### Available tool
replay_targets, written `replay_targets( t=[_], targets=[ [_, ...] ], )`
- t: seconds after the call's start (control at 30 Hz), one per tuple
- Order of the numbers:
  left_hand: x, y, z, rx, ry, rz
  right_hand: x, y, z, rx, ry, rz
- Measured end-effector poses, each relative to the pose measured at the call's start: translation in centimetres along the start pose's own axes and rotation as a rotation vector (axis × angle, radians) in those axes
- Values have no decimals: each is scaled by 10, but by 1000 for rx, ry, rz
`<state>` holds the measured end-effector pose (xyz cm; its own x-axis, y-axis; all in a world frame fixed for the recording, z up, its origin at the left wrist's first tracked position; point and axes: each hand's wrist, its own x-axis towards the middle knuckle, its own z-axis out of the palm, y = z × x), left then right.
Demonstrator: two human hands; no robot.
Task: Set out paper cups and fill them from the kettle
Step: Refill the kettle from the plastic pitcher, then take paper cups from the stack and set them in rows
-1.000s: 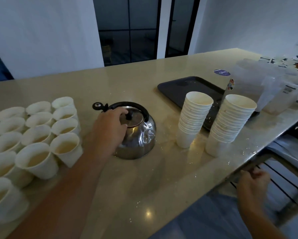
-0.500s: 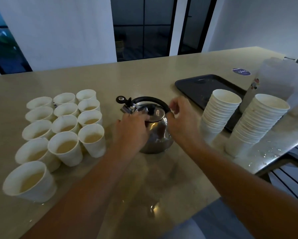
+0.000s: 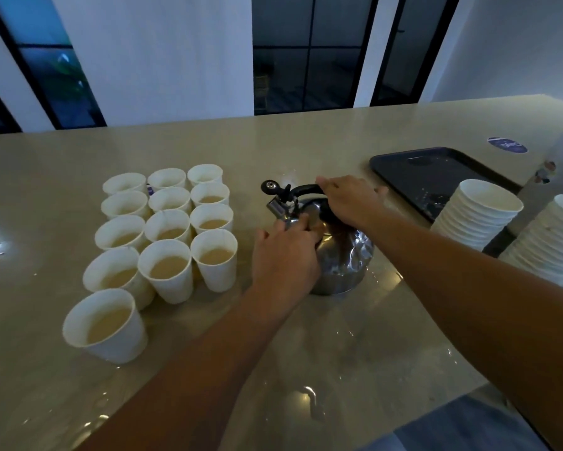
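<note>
Polished steel is what you have under both hands: the kettle (image 3: 337, 255) stands upright on the counter (image 3: 355, 353), and its curved, mirror-bright body will likely be slick, the more so as the counter around it glistens with drops. Your right hand (image 3: 348, 198) lies over the black handle (image 3: 302, 190), fingers curled down around it; that arched handle is the place to carry from, since it sits above the body and gives your fingers something dull to bite on. Your left hand (image 3: 283, 255) rests against the near shoulder of the kettle, just below the right-hand grip, with its fingertips at the lid and spout fitting; whether they pinch the lid knob or only press beside it I cannot tell, as your own knuckles hide it. Expect real weight if liquid remains, and expect it to slosh toward the spout (image 3: 278, 208), which points away from your handle grip toward the filled cups (image 3: 169, 242). Those stand to the left of your left hand, packed rim to rim, most holding pale liquid. They are thin paper: light, soft-walled, easy to tip. Right of your right forearm, two stacks of empty cups (image 3: 478, 213) wait by a dark tray (image 3: 429, 170).
</note>
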<state>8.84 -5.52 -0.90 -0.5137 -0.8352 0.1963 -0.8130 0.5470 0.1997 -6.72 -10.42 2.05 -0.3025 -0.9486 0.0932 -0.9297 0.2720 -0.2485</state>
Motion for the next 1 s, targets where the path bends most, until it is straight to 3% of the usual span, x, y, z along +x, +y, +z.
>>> replay_targets(
  t=[0.2, 0.43, 0.73, 0.9, 1.0],
  targets=[
    [3, -2, -1, -73, -24, -14, -7, -2, -5, 83, -12, 18],
    [-40, -10, -7, -274, 81, -102, -44, -19, -8, 375, 273, -194],
    [-155, -61, 0, -517, 337, -151, -101, -37, 20, 466, 201, -379],
    [-160, -51, -4, -633, 260, -152, -125, -22, -3, 627, 192, -163],
    [-139, -24, -12, -726, 180, -89, -133, -5, -37, 480, 146, -157]
  ],
)
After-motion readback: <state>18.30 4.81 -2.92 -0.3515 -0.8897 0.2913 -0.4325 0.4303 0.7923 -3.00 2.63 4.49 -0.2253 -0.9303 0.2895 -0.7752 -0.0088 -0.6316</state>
